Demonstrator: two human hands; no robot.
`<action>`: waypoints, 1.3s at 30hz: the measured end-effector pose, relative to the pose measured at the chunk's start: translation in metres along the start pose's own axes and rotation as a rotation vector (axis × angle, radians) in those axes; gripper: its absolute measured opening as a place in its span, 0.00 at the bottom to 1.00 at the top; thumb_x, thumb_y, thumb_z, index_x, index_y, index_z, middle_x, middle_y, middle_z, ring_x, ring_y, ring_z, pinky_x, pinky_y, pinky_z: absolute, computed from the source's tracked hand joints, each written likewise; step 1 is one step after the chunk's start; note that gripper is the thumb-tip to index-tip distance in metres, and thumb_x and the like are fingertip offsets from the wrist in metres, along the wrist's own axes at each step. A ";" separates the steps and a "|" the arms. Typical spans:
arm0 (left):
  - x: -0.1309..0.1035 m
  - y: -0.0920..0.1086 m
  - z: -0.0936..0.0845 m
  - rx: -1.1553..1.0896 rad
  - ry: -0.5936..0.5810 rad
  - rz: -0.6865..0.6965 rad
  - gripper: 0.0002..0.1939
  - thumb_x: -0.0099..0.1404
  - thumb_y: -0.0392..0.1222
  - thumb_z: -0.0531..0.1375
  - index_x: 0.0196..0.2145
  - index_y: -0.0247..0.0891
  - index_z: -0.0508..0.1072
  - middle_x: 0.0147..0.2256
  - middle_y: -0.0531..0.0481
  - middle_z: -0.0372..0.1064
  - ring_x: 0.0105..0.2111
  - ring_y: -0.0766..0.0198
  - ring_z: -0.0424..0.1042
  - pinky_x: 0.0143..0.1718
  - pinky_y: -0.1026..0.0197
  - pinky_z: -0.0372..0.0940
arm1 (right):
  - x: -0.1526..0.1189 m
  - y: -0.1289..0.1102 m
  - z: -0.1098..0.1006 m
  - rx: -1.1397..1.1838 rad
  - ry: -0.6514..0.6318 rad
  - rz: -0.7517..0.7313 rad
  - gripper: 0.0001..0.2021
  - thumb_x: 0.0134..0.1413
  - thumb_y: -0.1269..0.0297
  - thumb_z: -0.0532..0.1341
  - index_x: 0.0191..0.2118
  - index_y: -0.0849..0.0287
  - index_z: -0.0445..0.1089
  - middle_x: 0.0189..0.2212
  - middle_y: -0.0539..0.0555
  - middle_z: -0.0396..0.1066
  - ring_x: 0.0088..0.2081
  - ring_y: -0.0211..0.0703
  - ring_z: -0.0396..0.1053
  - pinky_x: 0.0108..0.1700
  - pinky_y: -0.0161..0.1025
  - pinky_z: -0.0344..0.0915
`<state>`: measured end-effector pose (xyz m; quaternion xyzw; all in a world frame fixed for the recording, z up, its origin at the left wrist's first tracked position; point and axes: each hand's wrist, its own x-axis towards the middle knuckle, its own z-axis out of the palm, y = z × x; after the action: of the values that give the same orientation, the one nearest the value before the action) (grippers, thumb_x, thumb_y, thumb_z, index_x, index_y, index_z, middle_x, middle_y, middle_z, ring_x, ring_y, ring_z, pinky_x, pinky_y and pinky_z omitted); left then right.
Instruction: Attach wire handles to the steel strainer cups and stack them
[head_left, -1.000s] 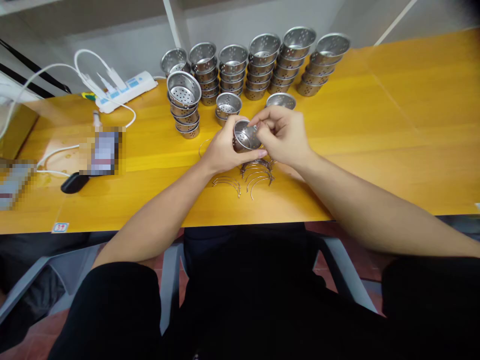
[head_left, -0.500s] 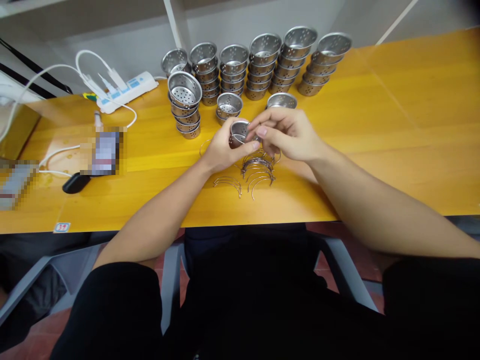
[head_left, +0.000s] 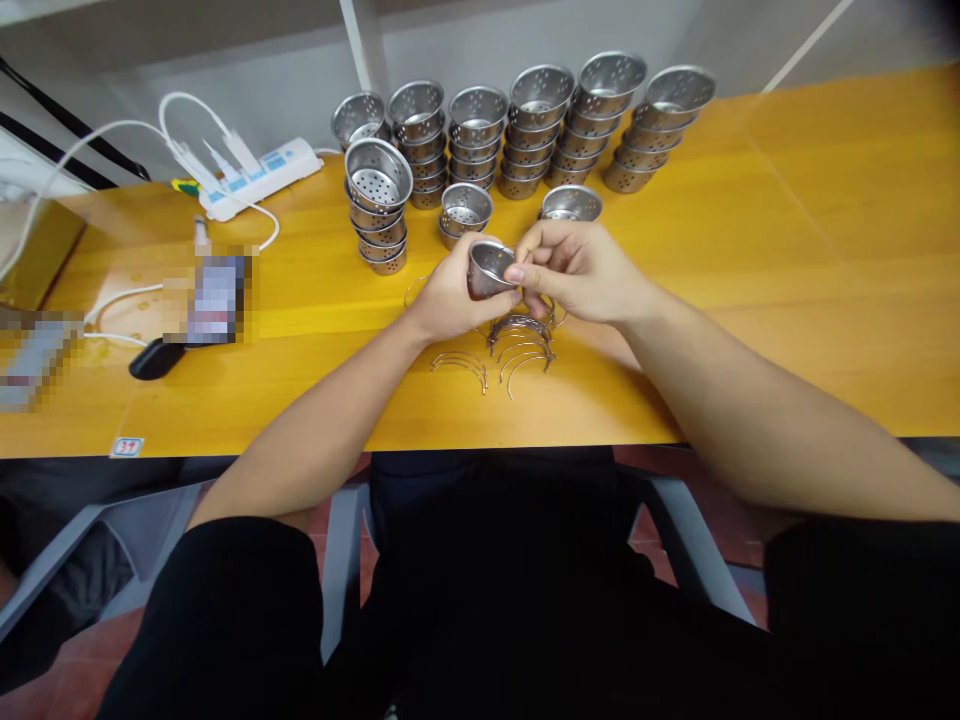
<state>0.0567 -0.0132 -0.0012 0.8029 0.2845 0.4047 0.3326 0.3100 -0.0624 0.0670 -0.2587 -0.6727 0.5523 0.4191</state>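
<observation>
My left hand is wrapped round a small perforated metal cup, its mouth tipped toward me. At the cup's right rim, the thumb and forefinger of my right hand pinch a thin curved wire handle, mostly hidden by the fingers. Below both hands, a loose pile of curved wire handles lies on the table. A few more bent wires are spread to its left. Just beyond my hands stand a short stack of perforated cups and another cup.
Tall stacks of perforated cups line the back of the wooden table. A nearer stack stands to their left. At left are a white power strip with cables, a blurred phone and a black object.
My right hand's fingers have closed into a pinch at the cup's rim. The cup has tilted a little more in my left hand. The view has shifted slightly.
</observation>
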 end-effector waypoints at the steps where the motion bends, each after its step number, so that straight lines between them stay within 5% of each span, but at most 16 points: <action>1: 0.000 0.001 0.000 0.006 -0.002 -0.002 0.37 0.73 0.54 0.85 0.68 0.43 0.74 0.59 0.44 0.87 0.56 0.48 0.90 0.66 0.42 0.86 | 0.000 0.000 0.000 0.004 -0.004 0.002 0.33 0.62 0.33 0.93 0.44 0.53 0.81 0.28 0.50 0.81 0.23 0.39 0.75 0.23 0.37 0.69; 10: -0.003 0.002 -0.002 0.006 -0.024 -0.003 0.38 0.72 0.54 0.85 0.69 0.44 0.74 0.59 0.44 0.86 0.55 0.49 0.89 0.65 0.42 0.85 | 0.001 -0.003 0.005 0.045 -0.031 0.024 0.33 0.60 0.36 0.95 0.42 0.57 0.82 0.27 0.50 0.80 0.20 0.34 0.73 0.21 0.33 0.65; 18: -0.001 0.006 0.000 -0.068 -0.010 -0.045 0.41 0.71 0.65 0.86 0.67 0.45 0.75 0.57 0.45 0.85 0.55 0.48 0.88 0.66 0.40 0.85 | 0.000 -0.003 0.005 -0.004 -0.045 0.011 0.31 0.63 0.35 0.93 0.42 0.54 0.83 0.27 0.49 0.80 0.22 0.37 0.71 0.23 0.37 0.67; 23: 0.004 -0.003 0.000 -0.057 0.059 -0.043 0.44 0.71 0.72 0.85 0.68 0.47 0.75 0.57 0.45 0.84 0.58 0.45 0.89 0.70 0.35 0.85 | -0.002 0.005 0.005 -0.177 0.155 -0.076 0.33 0.64 0.27 0.89 0.55 0.49 0.88 0.44 0.56 0.87 0.31 0.46 0.76 0.30 0.46 0.76; 27: 0.008 -0.005 -0.004 -0.002 0.126 -0.068 0.44 0.77 0.75 0.81 0.72 0.46 0.74 0.60 0.41 0.84 0.65 0.41 0.88 0.76 0.30 0.82 | -0.003 0.007 0.001 -0.400 0.293 -0.168 0.34 0.66 0.24 0.85 0.60 0.44 0.88 0.56 0.61 0.87 0.45 0.59 0.82 0.46 0.58 0.88; 34: 0.009 -0.012 -0.007 0.031 0.161 -0.057 0.45 0.75 0.75 0.82 0.73 0.46 0.74 0.62 0.39 0.82 0.69 0.38 0.86 0.81 0.28 0.79 | -0.005 0.008 -0.008 -0.615 0.210 -0.250 0.14 0.76 0.43 0.79 0.57 0.41 0.91 0.61 0.62 0.88 0.61 0.70 0.84 0.63 0.69 0.89; 39: 0.005 -0.013 -0.005 0.061 0.143 -0.023 0.48 0.76 0.77 0.80 0.75 0.47 0.71 0.65 0.39 0.80 0.72 0.35 0.85 0.81 0.27 0.79 | -0.004 0.014 -0.006 -0.683 0.124 -0.265 0.14 0.73 0.51 0.78 0.59 0.46 0.91 0.67 0.63 0.86 0.62 0.70 0.85 0.67 0.69 0.88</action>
<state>0.0528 0.0001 -0.0062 0.7785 0.3288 0.4482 0.2914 0.3153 -0.0592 0.0522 -0.3274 -0.8191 0.2201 0.4165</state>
